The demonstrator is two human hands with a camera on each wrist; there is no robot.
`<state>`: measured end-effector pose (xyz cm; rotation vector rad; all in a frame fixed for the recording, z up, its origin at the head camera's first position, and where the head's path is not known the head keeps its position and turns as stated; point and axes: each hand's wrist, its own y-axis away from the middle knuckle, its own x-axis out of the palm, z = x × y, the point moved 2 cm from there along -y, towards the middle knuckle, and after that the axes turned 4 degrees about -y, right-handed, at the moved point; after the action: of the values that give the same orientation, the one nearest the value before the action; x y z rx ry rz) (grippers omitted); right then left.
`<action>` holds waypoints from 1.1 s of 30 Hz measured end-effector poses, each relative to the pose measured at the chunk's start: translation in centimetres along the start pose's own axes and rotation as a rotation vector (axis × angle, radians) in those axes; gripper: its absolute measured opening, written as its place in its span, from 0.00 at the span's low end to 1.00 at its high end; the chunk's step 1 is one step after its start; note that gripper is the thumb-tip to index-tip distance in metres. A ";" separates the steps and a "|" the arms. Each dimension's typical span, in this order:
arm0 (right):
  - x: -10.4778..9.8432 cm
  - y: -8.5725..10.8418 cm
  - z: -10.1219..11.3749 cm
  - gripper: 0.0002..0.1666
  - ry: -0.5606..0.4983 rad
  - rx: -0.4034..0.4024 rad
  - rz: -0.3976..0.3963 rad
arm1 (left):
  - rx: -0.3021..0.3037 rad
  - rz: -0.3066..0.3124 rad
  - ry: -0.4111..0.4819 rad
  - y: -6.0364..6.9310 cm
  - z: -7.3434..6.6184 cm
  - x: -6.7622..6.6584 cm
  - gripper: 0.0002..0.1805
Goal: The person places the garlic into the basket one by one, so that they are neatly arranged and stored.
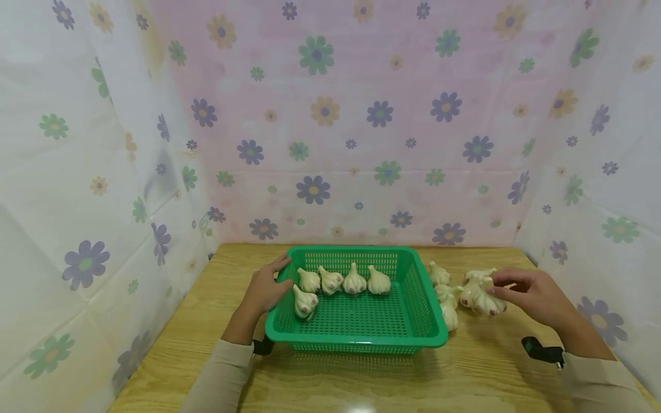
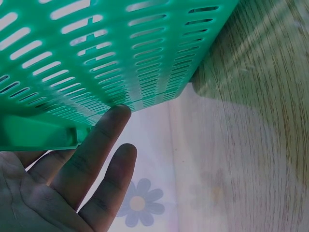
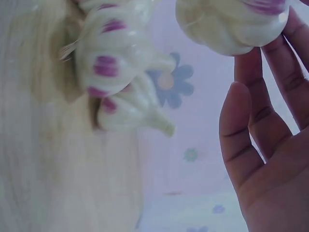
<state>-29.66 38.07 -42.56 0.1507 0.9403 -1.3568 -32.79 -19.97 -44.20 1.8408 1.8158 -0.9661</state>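
A green plastic basket (image 1: pixel 356 339) stands on the table with several garlic bulbs (image 1: pixel 354 281) inside, most in a row along its back. My left hand (image 1: pixel 265 291) holds the basket's left rim, thumb over the edge. In the left wrist view, two fingers (image 2: pixel 99 154) of that hand lie below the rim, by the slotted outer wall. To the right of the basket, my right hand (image 1: pixel 534 295) pinches a garlic bulb (image 1: pixel 489 303) between thumb and fingers. The right wrist view shows this held bulb (image 3: pixel 231 24) at the top, apart from other bulbs (image 3: pixel 116 58) with purple patches.
More garlic bulbs (image 1: pixel 448 314) lie close against the basket's right side, and another (image 1: pixel 469 292) sits behind the held one. The wooden table (image 1: pixel 330 378) is enclosed by flowered cloth (image 1: pixel 356 143) at the back and both sides.
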 end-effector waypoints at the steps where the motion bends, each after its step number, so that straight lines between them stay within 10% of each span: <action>1: 0.0 -0.3 0.3 0.13 0.014 -0.007 0.002 | 0.001 0.001 -0.002 0.0 0.0 0.0 0.36; 22: 2.0 -5.8 6.2 0.16 0.061 -0.238 -0.006 | -0.003 -0.005 0.002 0.0 0.1 -0.1 0.35; 33: 3.9 -8.3 8.9 0.14 0.022 -0.224 0.014 | -0.012 0.006 0.010 0.0 0.0 -0.1 0.36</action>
<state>-32.89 27.61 -35.90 0.0016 1.1003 -1.2292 -32.73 -20.01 -44.11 1.8460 1.8171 -0.9441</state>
